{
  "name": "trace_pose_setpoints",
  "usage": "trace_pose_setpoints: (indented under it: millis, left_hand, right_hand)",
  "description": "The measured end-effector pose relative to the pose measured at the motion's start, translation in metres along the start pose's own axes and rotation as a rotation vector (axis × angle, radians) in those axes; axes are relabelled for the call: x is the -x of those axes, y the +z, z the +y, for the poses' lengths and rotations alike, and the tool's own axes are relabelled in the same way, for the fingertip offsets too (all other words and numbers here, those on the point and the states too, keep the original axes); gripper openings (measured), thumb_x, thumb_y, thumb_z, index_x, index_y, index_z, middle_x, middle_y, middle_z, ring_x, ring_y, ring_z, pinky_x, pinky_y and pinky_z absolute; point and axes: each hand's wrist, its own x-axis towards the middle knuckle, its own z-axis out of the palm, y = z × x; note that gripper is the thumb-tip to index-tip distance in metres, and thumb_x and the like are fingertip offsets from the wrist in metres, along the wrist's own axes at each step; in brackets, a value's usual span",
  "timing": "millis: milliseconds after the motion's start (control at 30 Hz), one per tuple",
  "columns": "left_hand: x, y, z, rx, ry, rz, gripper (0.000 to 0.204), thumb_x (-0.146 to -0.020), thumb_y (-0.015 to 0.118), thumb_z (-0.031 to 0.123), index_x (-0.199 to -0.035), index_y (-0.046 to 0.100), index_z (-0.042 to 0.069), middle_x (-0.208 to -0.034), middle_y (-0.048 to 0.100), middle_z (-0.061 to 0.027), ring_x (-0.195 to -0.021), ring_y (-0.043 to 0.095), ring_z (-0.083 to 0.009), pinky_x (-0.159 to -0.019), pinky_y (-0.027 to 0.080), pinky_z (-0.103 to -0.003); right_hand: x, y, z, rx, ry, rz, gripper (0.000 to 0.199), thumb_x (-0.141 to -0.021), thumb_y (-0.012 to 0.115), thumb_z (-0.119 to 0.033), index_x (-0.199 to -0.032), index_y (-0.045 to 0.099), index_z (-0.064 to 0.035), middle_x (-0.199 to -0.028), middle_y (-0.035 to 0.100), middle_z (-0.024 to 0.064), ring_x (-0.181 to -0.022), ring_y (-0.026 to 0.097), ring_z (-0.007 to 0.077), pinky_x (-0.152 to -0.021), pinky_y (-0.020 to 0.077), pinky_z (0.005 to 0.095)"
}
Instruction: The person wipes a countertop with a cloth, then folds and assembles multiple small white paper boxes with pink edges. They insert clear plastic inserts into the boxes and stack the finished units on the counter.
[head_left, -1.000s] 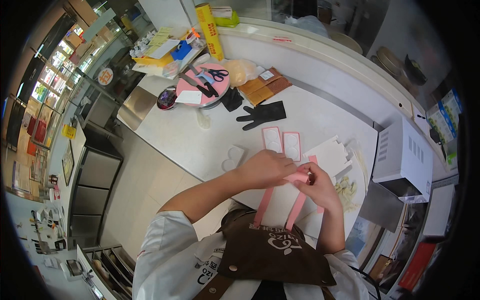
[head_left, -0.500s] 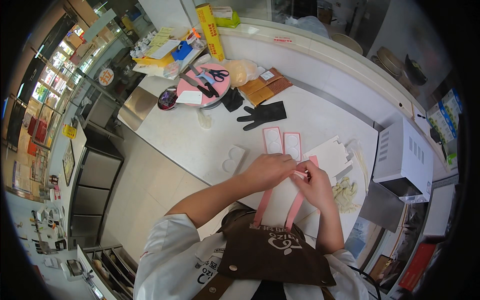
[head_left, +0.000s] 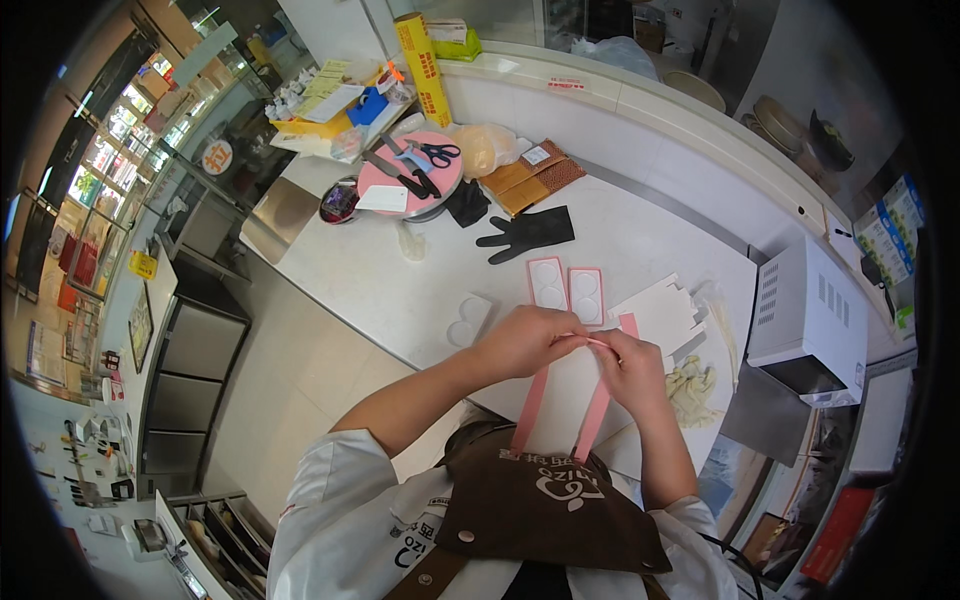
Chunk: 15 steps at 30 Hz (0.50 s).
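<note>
Both my hands are close together at the near edge of the white table. My left hand (head_left: 527,338) and my right hand (head_left: 632,368) pinch a narrow pink edge of folded cardboard between their fingertips. It seems to belong to the white cardboard sheet with pink strips (head_left: 534,412) lying under my hands; my fingers hide the join. Just beyond them lie two shallow pink-rimmed boxes, a left one (head_left: 547,283) and a right one (head_left: 586,297), each with a white two-well insert. Another white two-well insert (head_left: 469,320) lies to the left of my left hand.
A black glove (head_left: 525,233) lies farther back. Behind it are a pink round turntable (head_left: 440,150) with knives and scissors, and a brown padded envelope (head_left: 530,176). White cut cardboard (head_left: 655,316) and crumpled cream gloves (head_left: 692,388) lie right, near a white microwave (head_left: 808,322).
My fingertips have drawn nearer each other along the pink edge, which now looks flatter and thinner. My left hand has turned slightly; the things on the table stay put.
</note>
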Motion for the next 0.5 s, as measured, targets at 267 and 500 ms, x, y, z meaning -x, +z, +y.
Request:
trace_pose_setpoints:
  millis: [267,500]
  left_hand:
    - [-0.001,0.004,-0.002,-0.222,0.218,0.078,0.015,-0.095,0.070,0.021,-0.104,0.071,0.009,-0.092,0.074,-0.0094,-0.083,0.071,-0.0302,-0.073,0.056,-0.041]
    - [-0.006,0.000,0.004,-0.168,0.080,0.111,0.016,-0.096,0.069,0.018,-0.107,0.073,0.006,-0.093,0.074,-0.0124,-0.083,0.070,-0.0323,-0.074,0.056,-0.040]
  right_hand:
    - [-0.016,-0.031,-0.006,-0.110,0.002,-0.212,0.018,-0.096,0.069,-0.019,-0.108,0.074,-0.0061,-0.089,0.074,0.0148,-0.076,0.070,0.0371,-0.069,0.0559,0.0407]
    - [-0.022,-0.017,0.000,0.203,-0.291,-0.002,0.010,-0.093,0.070,-0.016,-0.095,0.070,-0.0067,-0.079,0.072,0.0111,-0.071,0.070,0.0328,-0.062,0.0549,0.0411]
